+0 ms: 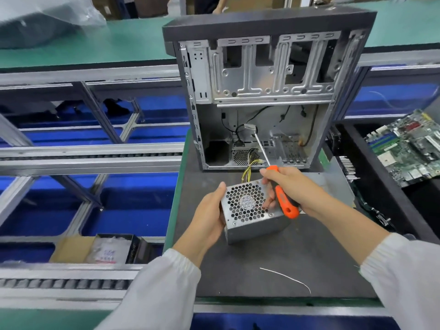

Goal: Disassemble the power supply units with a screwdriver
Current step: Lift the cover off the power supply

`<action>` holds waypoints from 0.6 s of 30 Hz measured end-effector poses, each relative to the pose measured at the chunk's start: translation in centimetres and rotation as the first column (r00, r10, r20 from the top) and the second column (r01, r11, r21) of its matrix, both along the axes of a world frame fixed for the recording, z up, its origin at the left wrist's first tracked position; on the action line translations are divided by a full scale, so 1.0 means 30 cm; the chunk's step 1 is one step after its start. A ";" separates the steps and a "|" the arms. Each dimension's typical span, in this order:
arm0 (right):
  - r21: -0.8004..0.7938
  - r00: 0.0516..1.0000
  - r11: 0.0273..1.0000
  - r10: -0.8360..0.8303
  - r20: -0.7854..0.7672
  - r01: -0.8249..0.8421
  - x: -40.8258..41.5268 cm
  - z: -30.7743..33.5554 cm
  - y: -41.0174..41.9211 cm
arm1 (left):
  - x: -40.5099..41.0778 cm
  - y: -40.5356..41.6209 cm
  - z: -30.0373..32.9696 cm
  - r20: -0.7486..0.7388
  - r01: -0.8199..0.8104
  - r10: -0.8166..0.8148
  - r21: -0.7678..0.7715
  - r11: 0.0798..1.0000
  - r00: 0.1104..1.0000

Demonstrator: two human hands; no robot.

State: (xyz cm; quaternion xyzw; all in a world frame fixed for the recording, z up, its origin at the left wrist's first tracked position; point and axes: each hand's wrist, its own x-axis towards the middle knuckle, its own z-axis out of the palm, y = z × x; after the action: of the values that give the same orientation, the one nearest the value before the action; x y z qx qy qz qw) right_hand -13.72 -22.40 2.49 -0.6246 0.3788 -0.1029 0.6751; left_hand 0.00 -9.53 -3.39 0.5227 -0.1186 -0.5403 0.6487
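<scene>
Orange-and-black screwdriver [281, 186] is gripped in the right hand [289, 186], shaft pointing up toward the open computer case [264, 91] at the mat's far edge. The left hand [209, 217] clasps the metal power supply unit [250, 213], tilted above the dark mat [273, 265] near its middle. A circuit board [409, 148] lies off the right edge.

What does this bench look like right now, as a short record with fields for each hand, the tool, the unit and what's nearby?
left hand: left hand grips the left side of the power supply unit
right hand: right hand holds the screwdriver and touches the unit's fan grille
tool: orange and black handle, shaft pointing up toward the open computer case, tip off any screw
unit: out of the case, tilted, grille facing up, yellow wires trailing behind
nearby: motherboard at right; loose white wire on the dark mat
</scene>
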 end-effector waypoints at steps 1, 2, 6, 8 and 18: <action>0.005 1.000 1.000 0.023 -0.020 -0.023 -0.002 0.014 -0.007 | -0.001 -0.006 0.010 0.032 -0.011 0.011 0.016 1.000 0.999; 0.010 0.998 0.999 0.050 -0.041 -0.050 -0.009 0.030 -0.015 | -0.002 -0.011 0.019 0.059 -0.012 0.010 0.034 0.999 0.998; -0.030 0.982 0.985 0.166 -0.087 -0.169 -0.043 0.084 -0.032 | 0.003 -0.017 0.036 0.145 0.022 -0.036 0.096 0.995 0.989; -0.112 0.981 0.977 0.174 -0.085 -0.183 -0.053 0.098 -0.030 | 0.008 -0.019 0.040 0.159 0.043 -0.061 0.119 0.992 0.985; -0.406 0.965 0.876 0.227 -0.132 -0.261 -0.070 0.197 -0.054 | 0.007 0.006 0.031 0.222 -0.011 -0.006 0.077 0.997 0.975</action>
State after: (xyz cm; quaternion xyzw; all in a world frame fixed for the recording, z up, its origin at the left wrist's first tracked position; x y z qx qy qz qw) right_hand -15.83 -24.01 8.41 -0.8014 0.2929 -0.0706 0.5167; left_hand 0.21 -9.35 -2.47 0.6047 -0.1687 -0.4820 0.6112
